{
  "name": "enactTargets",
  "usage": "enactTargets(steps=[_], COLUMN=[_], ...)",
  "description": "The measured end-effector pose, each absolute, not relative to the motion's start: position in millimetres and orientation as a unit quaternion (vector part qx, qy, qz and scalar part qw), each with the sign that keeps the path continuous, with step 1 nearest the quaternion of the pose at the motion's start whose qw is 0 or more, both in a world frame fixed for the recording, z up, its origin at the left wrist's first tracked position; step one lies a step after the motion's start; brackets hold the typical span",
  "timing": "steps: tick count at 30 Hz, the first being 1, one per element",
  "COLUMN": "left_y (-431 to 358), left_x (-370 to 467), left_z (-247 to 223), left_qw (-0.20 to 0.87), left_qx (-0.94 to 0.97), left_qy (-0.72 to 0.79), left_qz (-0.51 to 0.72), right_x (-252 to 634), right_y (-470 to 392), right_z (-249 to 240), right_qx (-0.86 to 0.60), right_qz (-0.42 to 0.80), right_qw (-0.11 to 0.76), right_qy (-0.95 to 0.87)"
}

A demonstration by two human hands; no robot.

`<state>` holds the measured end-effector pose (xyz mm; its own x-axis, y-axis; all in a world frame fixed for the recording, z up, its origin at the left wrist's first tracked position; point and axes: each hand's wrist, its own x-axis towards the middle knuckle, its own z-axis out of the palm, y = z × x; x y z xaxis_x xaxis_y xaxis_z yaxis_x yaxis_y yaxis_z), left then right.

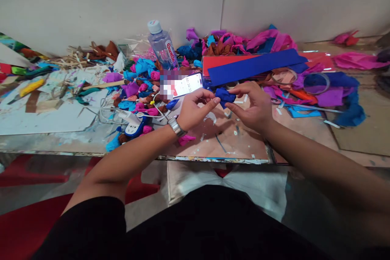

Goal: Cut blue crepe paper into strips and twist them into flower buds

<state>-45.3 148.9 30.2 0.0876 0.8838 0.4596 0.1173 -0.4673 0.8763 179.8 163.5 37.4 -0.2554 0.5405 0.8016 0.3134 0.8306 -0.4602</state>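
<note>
Between my two hands, above the worktable, is a small crumpled piece of dark blue crepe paper. My left hand, with a metal watch on the wrist, pinches its left edge between thumb and fingers. On its right side, the thumb and fingers of my right hand grip the same piece. Just behind my hands a long flat blue strip lies across a red sheet. A lit phone showing a timer rests beyond my left hand.
A clear bottle stands at the back among crumpled colored paper pieces. A power strip with white cables lies left of my left arm. Tape rings and paper scraps cover the right side. A yellow-handled cutter is far left.
</note>
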Motion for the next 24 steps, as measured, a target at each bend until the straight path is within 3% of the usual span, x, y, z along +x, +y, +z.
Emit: enactTargets(steps=[15,24], left_y=[150.3,143.4], left_x=[-47.8,-46.5], left_z=[33.9,36.6], left_qw=[0.337,0.326], left_qx=[0.654,0.729], left_qy=[0.432,0.407], left_qz=[0.522,0.443], right_x=[179.9,180.5], right_y=[163.0,164.4], right_z=[35.4,34.1], right_qx=[-0.268,-0.277], right_qz=[0.084,0.079], right_qw=[0.534,0.531], right_qy=[-0.797,-0.797])
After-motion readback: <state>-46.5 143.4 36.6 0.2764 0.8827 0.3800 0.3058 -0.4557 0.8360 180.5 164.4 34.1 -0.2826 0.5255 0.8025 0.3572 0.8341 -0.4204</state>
